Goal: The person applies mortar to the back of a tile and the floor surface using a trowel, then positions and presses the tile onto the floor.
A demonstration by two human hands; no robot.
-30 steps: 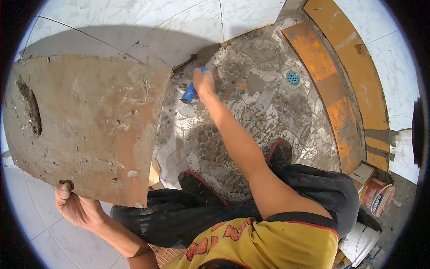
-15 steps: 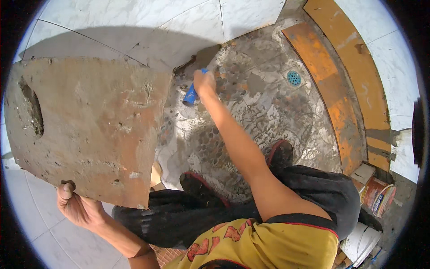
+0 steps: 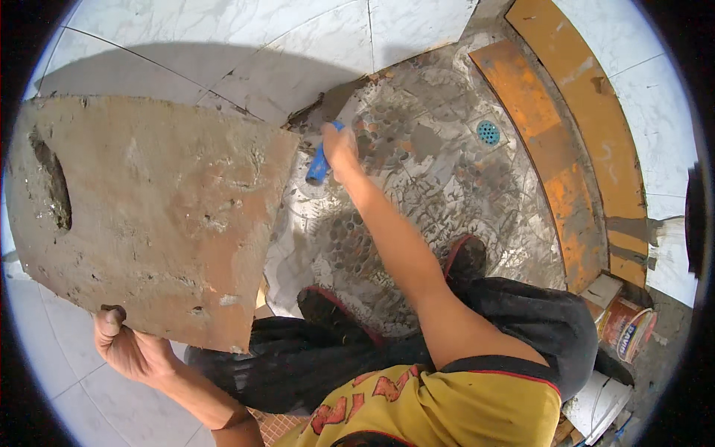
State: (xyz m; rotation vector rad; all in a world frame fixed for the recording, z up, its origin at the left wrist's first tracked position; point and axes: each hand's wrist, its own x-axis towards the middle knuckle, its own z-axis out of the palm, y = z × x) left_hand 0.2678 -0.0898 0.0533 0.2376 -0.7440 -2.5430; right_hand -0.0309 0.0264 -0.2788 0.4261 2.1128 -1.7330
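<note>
My left hand [image 3: 138, 350] grips the lower edge of a large mortar-smeared board [image 3: 160, 216], the thumb hooked over its rim. A dark oblong hole shows near the board's left side. Past the board's right corner, my right hand [image 3: 341, 154] is closed around the blue handle [image 3: 318, 167] of a tool. The tool's working end is hidden, so its kind cannot be made out. Beyond that hand, a grey mortar patch [image 3: 339, 97] lies at the foot of the tiled wall.
Pebble-patterned floor [image 3: 357, 242] smeared with cement surrounds my dark shoes. A round blue drain cover [image 3: 488, 132] sits in it. Long orange-brown boards [image 3: 532, 123] line the right side. A bucket [image 3: 627, 328] stands at lower right. White marbled wall tiles [image 3: 298, 37] rise behind.
The board has shifted slightly to the right. My right hand and the blue handle have moved a little down, nearer to me.
</note>
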